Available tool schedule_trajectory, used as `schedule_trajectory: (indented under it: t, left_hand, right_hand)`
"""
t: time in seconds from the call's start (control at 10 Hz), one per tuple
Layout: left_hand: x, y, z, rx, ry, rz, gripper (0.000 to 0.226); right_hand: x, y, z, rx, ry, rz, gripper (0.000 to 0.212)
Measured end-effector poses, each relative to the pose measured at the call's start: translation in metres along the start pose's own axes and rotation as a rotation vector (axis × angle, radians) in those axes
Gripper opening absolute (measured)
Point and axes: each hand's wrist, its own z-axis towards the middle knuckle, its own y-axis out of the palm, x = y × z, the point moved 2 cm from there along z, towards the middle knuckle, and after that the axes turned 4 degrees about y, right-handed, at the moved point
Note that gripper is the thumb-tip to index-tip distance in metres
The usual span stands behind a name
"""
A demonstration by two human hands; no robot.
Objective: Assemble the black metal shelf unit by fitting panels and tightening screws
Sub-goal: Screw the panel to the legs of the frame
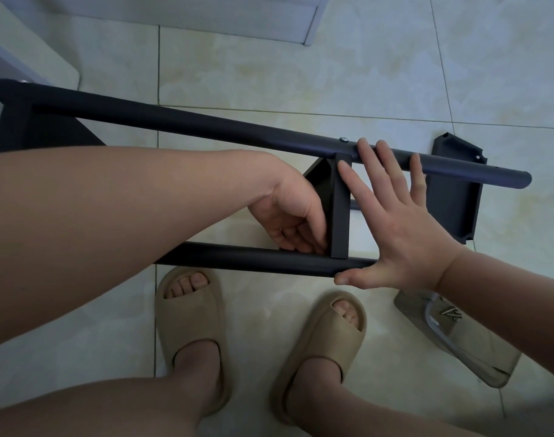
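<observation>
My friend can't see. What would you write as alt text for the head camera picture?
Two bare hands work on a black metal shelf frame over a tiled floor: the right hand spreads flat across its two tubes, and the left hand curls its fingers by the shelf panel between them. A loose panel and a bag of screws lie nearby.

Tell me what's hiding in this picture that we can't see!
Head view:
- Left hand fingertips: behind the upright panel; what they hold is unclear.
- Screws in the bag: too small to count, partly behind the right arm.
- Loose panel on the floor: partly covered by the top tube.
</observation>
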Motion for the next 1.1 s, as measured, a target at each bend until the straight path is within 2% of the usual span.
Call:
schedule_trajectory:
  t: [0.3,0.5,0.8,1.1]
  left_hand:
    - [-0.0012,0.0029,-0.0019,-0.041,-0.021,0.018,0.014]
    - [-0.0015,0.0014,0.0026,-0.002,-0.023,-0.027,0.009]
    - [0.0003,0.0025,0.0001,0.001,-0.017,-0.068,0.013]
    - [0.0016,0.0012,-0.0046,0.005,-0.066,0.056,0.019]
  right_hand:
    - [-0.0005,-0.0011,0.0,-0.006,0.001,-0.008,0.132]
    - [0.0,-0.0013,-0.0001,-0.005,0.0,-0.016,0.132]
    - [0.0005,-0.0002,0.0002,0.002,-0.001,-0.006,0.132]
    - [0.0001,0.0001,-0.0002,0.006,-0.005,0.004,0.131]
